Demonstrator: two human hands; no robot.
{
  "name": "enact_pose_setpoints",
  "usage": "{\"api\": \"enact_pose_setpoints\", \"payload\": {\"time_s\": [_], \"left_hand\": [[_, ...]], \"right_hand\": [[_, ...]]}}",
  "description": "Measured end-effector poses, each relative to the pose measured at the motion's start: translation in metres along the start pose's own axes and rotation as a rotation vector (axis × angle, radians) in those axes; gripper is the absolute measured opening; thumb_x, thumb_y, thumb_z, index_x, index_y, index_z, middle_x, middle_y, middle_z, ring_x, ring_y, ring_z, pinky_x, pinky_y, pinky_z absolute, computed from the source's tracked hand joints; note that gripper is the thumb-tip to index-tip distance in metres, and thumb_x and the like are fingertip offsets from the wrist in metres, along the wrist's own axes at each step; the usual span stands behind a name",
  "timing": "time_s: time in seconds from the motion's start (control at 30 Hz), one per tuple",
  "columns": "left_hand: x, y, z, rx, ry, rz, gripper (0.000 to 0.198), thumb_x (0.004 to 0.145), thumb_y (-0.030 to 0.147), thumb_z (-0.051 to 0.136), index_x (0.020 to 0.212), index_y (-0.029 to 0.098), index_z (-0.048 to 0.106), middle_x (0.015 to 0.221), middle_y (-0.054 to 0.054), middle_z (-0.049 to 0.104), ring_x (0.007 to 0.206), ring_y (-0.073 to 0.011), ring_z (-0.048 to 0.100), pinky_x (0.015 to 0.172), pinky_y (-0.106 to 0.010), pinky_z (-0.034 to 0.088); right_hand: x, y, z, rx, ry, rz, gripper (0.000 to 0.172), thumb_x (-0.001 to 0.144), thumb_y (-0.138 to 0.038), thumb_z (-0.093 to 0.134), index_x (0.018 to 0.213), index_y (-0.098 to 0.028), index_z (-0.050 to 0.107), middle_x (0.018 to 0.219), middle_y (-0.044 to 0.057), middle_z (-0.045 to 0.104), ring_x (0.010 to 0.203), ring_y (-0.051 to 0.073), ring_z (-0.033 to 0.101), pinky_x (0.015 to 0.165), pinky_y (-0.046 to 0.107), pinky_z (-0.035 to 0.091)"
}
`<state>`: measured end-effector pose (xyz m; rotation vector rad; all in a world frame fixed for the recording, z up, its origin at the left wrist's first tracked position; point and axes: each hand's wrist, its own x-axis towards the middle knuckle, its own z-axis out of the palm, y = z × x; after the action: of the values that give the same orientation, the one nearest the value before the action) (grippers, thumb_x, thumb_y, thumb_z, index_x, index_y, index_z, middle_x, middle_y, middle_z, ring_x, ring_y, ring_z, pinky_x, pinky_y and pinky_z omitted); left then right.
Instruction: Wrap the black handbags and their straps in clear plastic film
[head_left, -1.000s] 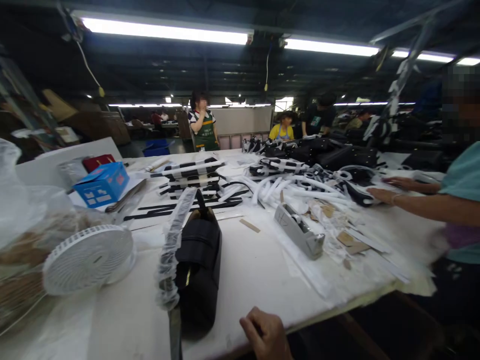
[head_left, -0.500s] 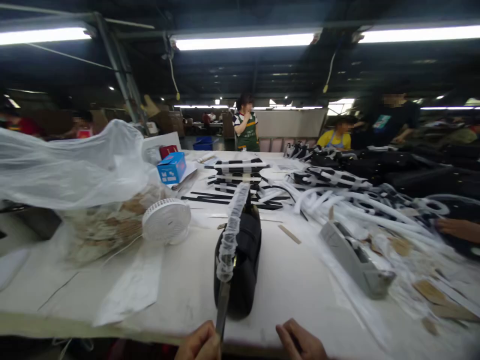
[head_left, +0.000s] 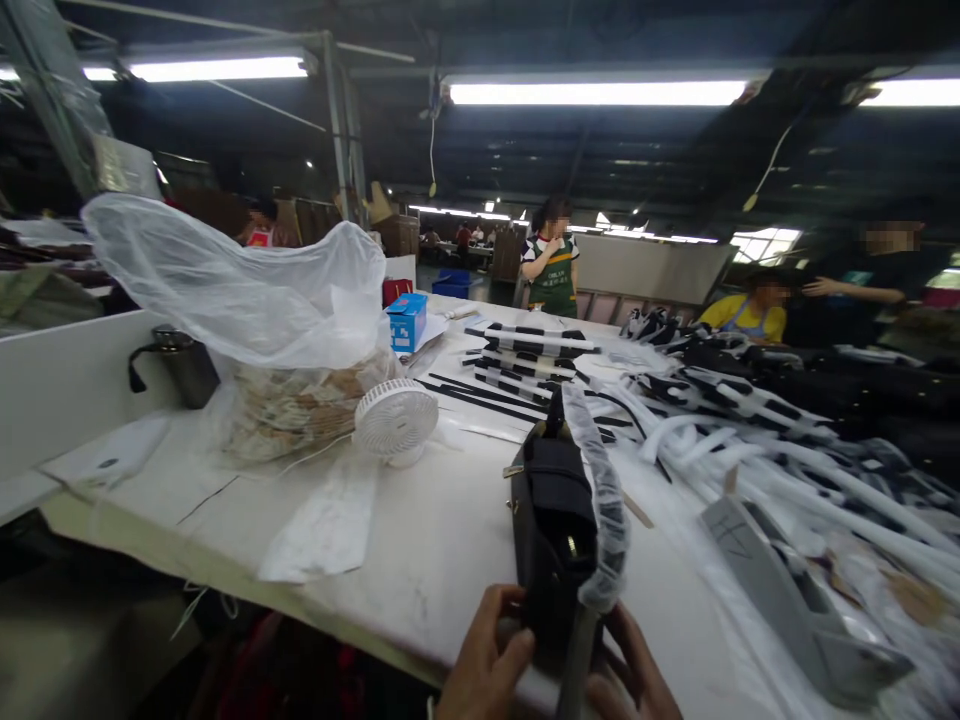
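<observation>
A black handbag [head_left: 546, 540] stands on the white table before me, its near end toward me. Its strap, sleeved in crinkled clear plastic [head_left: 609, 510], arches along the bag's right side, and a bare dark stretch of strap [head_left: 577, 655] runs down toward me. At the near left corner of the bag, my left hand [head_left: 486, 660] is closed on it with curled fingers. My right hand [head_left: 637, 670] grips the near right side, partly hidden behind the strap.
A white fan [head_left: 396, 420] stands left of the bag, beside a plastic sack [head_left: 300, 405] of scraps. A grey tape dispenser [head_left: 806, 600] is at right, with white wrapped straps [head_left: 720, 450] behind it. A blue box [head_left: 407, 322] lies farther back. Co-workers stand beyond the table.
My left hand has let go of the strap and moved onto the bag. The right hand has come in to the bag's other side. The strap now leans right, and the view has turned left.
</observation>
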<state>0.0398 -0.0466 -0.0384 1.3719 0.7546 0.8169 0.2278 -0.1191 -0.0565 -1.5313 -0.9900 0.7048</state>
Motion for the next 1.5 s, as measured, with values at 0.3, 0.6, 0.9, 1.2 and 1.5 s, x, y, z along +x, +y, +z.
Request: {"api": "enact_pose_setpoints", "payload": {"time_s": [0.3, 0.6, 0.9, 1.2, 1.5], "left_hand": [[0.018, -0.021, 0.052, 0.111, -0.278, 0.029, 0.059, 0.067, 0.012, 0.053, 0.125, 0.022, 0.05, 0.113, -0.007, 0.057, 0.095, -0.0224, 0.057, 0.086, -0.034, 0.044], [0.059, 0.001, 0.014, 0.206, 0.048, 0.077, 0.032, 0.079, 0.027, 0.052, 0.109, 0.017, 0.06, 0.109, -0.011, 0.061, 0.098, -0.0242, 0.059, 0.087, -0.037, 0.046], [0.086, 0.031, -0.071, 0.186, 0.138, 0.08, 0.073, 0.067, 0.046, 0.069, 0.129, 0.014, 0.046, 0.135, -0.018, 0.05, 0.126, -0.0337, 0.045, 0.102, -0.044, 0.04], [0.031, 0.072, -0.085, 0.493, 0.079, -0.096, 0.052, 0.083, 0.05, 0.055, 0.123, 0.016, 0.054, 0.118, -0.012, 0.066, 0.1, -0.0258, 0.065, 0.086, -0.037, 0.051], [0.017, 0.102, -0.056, 1.109, -0.005, 0.401, 0.04, 0.088, 0.034, 0.058, 0.125, 0.021, 0.056, 0.133, -0.009, 0.059, 0.124, -0.0242, 0.053, 0.106, -0.043, 0.041]], "right_hand": [[0.022, -0.028, -0.04, -0.533, 0.254, 0.113, 0.059, 0.05, -0.057, 0.074, 0.093, -0.019, 0.063, 0.091, 0.013, 0.071, 0.09, 0.036, 0.067, 0.077, 0.041, 0.052], [0.033, -0.021, -0.038, -0.34, 0.356, 0.175, 0.061, 0.06, -0.062, 0.067, 0.101, -0.017, 0.064, 0.084, 0.008, 0.074, 0.091, 0.033, 0.067, 0.076, 0.038, 0.053], [0.032, -0.019, -0.068, 0.21, 0.161, 0.27, 0.052, 0.05, -0.046, 0.082, 0.09, -0.015, 0.069, 0.082, 0.006, 0.075, 0.083, 0.031, 0.069, 0.076, 0.039, 0.055], [0.066, -0.045, -0.084, -0.091, -0.174, 0.351, 0.071, 0.065, -0.05, 0.071, 0.122, -0.011, 0.055, 0.112, 0.016, 0.068, 0.102, 0.034, 0.066, 0.093, 0.047, 0.049], [0.047, -0.107, -0.065, -0.741, -0.285, -0.287, 0.053, 0.082, -0.044, 0.059, 0.131, -0.026, 0.056, 0.138, 0.008, 0.055, 0.129, 0.028, 0.048, 0.11, 0.046, 0.035]]}}
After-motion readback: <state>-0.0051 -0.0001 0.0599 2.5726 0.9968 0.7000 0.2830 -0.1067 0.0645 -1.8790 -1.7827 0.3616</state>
